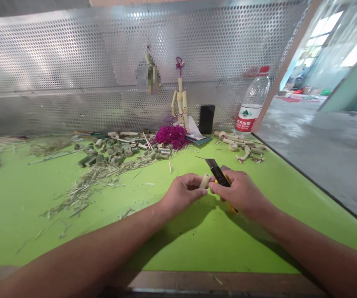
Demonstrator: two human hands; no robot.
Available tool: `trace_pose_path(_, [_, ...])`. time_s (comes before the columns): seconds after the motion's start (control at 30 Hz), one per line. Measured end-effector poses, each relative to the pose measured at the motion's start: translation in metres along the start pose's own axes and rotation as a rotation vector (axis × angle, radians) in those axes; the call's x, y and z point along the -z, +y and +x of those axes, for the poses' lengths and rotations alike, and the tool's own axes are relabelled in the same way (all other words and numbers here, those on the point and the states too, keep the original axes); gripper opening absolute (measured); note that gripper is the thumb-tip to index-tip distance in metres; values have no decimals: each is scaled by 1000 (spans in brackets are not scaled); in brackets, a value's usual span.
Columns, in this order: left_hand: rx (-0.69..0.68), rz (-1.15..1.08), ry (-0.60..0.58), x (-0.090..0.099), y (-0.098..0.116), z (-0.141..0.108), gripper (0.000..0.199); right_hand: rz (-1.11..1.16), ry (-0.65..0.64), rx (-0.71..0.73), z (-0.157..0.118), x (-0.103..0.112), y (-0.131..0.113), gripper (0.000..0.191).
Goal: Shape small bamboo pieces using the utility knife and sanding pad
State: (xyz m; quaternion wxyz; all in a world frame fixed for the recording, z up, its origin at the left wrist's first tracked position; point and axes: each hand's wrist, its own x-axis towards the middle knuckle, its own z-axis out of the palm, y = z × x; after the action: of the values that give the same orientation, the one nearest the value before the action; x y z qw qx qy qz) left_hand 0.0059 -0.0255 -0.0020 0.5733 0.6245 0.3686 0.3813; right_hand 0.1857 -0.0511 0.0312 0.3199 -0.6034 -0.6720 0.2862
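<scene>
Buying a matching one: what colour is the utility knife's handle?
The handle is yellow, seen best in the head view, partly hidden by the right hand.

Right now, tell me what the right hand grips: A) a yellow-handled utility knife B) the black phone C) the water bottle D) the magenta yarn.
A: the right hand wraps around the yellow handle of the utility knife, its dark blade showing above the fingers.
</scene>
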Motion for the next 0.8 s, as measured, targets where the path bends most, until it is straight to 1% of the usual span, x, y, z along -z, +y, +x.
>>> trace_pose_path(0.23, [-2,30,-10,1,0,0,21,16,-16,5,1,1,2,27])
trace_pose_path(0.33, [-14,49,-10,2,0,-1,21,26,-31,-16,0,2,1,26])
trace_pose_path(0.6, [-112,129,-14,5,-6,2,18,108,-84,-61,0,3,0,21])
trace_pose_path(0.8, [-135,160,-16,6,-7,1,18,139,-102,-69,-2,5,-2,20])
